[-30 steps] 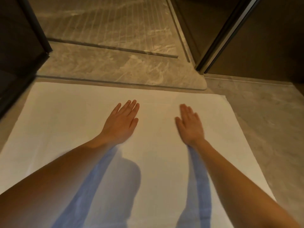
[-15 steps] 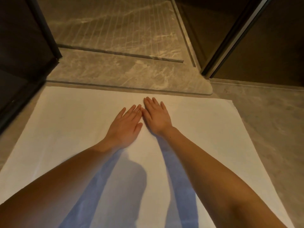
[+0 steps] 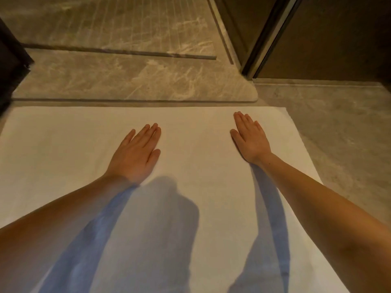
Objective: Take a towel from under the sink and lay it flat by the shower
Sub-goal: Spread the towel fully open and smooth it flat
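A white towel (image 3: 196, 132) lies spread flat on the floor, its far edge running along the marble shower threshold (image 3: 131, 81). My left hand (image 3: 135, 154) rests palm down on the towel near its middle, fingers straight and close together. My right hand (image 3: 250, 138) also lies flat on the towel, further right, near the towel's far right corner. Neither hand holds anything. My forearms and their shadows cover the towel's near part.
Beyond the threshold is the grooved marble shower floor (image 3: 127, 24). A dark metal door frame (image 3: 266, 39) stands at the upper right and a dark panel (image 3: 10, 66) at the left. Grey stone floor (image 3: 338, 134) lies right of the towel.
My right hand slid left until it touched my left hand half a second ago, and has since swept back right across the towel. My left hand has stayed in place.
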`<state>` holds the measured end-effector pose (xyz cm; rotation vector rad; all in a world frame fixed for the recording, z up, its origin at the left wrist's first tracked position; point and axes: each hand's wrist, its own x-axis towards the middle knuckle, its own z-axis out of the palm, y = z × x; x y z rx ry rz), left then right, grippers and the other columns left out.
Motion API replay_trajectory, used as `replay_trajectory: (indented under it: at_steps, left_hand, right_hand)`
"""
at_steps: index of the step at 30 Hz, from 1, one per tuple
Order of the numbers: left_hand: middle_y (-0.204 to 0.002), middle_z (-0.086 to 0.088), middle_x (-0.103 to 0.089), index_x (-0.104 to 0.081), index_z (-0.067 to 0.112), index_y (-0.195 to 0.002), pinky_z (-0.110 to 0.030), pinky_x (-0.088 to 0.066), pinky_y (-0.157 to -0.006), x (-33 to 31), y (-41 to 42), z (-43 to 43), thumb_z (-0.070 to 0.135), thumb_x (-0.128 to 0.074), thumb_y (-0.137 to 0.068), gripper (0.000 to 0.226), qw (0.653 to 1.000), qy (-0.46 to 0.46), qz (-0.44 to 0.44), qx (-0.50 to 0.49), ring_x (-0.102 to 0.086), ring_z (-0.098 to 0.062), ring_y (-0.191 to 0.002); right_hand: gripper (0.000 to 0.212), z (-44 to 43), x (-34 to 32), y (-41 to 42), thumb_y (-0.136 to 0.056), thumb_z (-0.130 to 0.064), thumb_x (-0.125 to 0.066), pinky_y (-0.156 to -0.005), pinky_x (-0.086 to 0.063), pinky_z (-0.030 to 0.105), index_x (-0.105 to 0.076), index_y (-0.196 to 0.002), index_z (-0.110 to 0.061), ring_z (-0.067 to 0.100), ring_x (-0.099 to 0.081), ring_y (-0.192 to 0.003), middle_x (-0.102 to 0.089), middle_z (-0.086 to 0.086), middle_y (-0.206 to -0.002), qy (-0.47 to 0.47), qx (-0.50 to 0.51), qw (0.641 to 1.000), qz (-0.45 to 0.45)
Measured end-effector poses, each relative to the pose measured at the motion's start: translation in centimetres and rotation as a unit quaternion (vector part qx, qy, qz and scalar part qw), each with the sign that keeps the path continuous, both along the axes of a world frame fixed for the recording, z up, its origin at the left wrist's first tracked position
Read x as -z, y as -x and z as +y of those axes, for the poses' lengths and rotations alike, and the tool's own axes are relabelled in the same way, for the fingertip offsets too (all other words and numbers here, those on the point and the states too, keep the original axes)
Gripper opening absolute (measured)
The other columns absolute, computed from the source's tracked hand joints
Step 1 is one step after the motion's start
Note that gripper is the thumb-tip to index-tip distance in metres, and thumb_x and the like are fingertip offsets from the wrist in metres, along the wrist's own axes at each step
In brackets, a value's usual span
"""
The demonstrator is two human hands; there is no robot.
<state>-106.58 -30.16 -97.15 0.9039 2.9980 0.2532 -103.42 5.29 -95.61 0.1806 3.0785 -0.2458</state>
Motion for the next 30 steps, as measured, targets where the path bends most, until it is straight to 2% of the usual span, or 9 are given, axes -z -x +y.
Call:
replay_trajectory:
  at_steps: [5, 9, 12, 15, 19, 25, 27, 30]
  left_hand:
    - [-0.162, 0.006, 0.001, -0.005, 0.019, -0.156, -0.034, 0.002, -0.121, -0.5, -0.2, 0.1, 0.041, -0.008, -0.098, 0.062, 1.0, -0.003, -0.013, -0.007, 0.003, -0.007, -0.149]
    - [-0.163, 0.004, -0.003, -0.007, 0.018, -0.156, -0.035, 0.001, -0.121, -0.9, -0.6, 0.2, 0.035, -0.018, -0.102, 0.058, 1.0, -0.002, -0.018, -0.006, 0.0, -0.009, -0.149]
    - [-0.163, 0.003, -0.006, -0.01, 0.017, -0.156, -0.036, -0.001, -0.121, -0.8, -0.5, 0.2, 0.037, -0.017, -0.101, 0.058, 1.0, -0.003, -0.021, -0.003, -0.003, -0.01, -0.149]
    - [-0.163, 0.004, -0.005, -0.01, 0.017, -0.156, -0.037, -0.001, -0.12, -0.8, -0.3, 0.0, 0.045, -0.008, -0.096, 0.066, 1.0, 0.005, -0.026, -0.001, -0.002, -0.009, -0.149]
    - [-0.163, 0.003, -0.005, -0.01, 0.017, -0.156, -0.038, -0.001, -0.121, -0.9, -0.4, 0.1, 0.045, -0.007, -0.094, 0.068, 0.999, 0.009, -0.035, 0.001, -0.001, -0.01, -0.149]
    - [-0.163, 0.001, -0.005, -0.01, 0.016, -0.156, -0.039, -0.002, -0.121, -1.2, -0.5, 0.1, 0.045, -0.007, -0.095, 0.068, 0.999, 0.009, -0.037, 0.012, -0.002, -0.012, -0.149]
    - [-0.163, 0.0, -0.004, -0.009, 0.015, -0.156, -0.04, -0.002, -0.121, -1.3, -0.5, 0.0, 0.041, -0.011, -0.099, 0.062, 0.999, 0.016, -0.038, 0.01, -0.001, -0.013, -0.15]
    - [-0.164, -0.005, -0.004, -0.008, 0.01, -0.155, -0.042, -0.001, -0.121, -2.2, -1.0, 0.5, 0.034, -0.019, -0.103, 0.059, 0.998, 0.04, -0.045, -0.007, -0.001, -0.017, -0.15]
  right_hand:
    - [0.06, 0.0, -0.2, -0.1, -0.103, -0.045, -0.017, -0.12, -0.001, 0.035, -0.005, -0.156, -0.021, 0.015, 0.0, -0.15, -0.004, -0.003, -0.164, -0.006, -0.001, 1.0, -0.002]
    - [0.059, -5.4, -2.2, -0.5, -0.104, -0.04, -0.014, -0.12, 0.0, 0.038, -0.004, -0.156, -0.014, 0.019, 0.001, -0.15, -0.002, 0.003, -0.164, 0.003, 0.074, 0.997, -0.02]
    - [0.059, -14.5, -1.8, -4.3, -0.103, -0.04, -0.02, -0.12, -0.001, 0.039, -0.011, -0.155, -0.014, 0.02, -0.005, -0.15, -0.01, 0.004, -0.163, 0.075, 0.007, 0.996, 0.036]
    - [0.061, -18.3, -0.5, -8.7, -0.102, -0.043, -0.019, -0.121, 0.004, 0.037, -0.01, -0.156, -0.017, 0.017, -0.002, -0.15, -0.01, 0.0, -0.163, 0.073, -0.047, 0.996, 0.009]
    - [0.059, -12.0, -0.2, -12.3, -0.103, -0.042, -0.021, -0.121, 0.002, 0.035, -0.009, -0.156, -0.019, 0.016, -0.002, -0.15, -0.009, -0.003, -0.163, 0.039, 0.019, 0.999, 0.01]
    - [0.061, 0.4, -0.6, -21.1, -0.102, -0.043, -0.018, -0.12, -0.001, 0.033, -0.011, -0.156, -0.017, 0.015, -0.005, -0.15, -0.012, -0.001, -0.163, 0.006, 0.189, 0.982, 0.003]
    - [0.063, 1.6, -0.7, -21.9, -0.1, -0.044, -0.015, -0.12, -0.001, 0.033, -0.011, -0.156, -0.016, 0.016, -0.005, -0.15, -0.011, 0.0, -0.163, 0.004, 0.21, 0.978, -0.004]
    - [0.06, 1.5, -0.3, -21.7, -0.103, -0.04, -0.02, -0.12, -0.003, 0.035, -0.011, -0.156, -0.015, 0.017, -0.006, -0.15, -0.011, 0.001, -0.163, -0.012, 0.2, 0.98, 0.001]
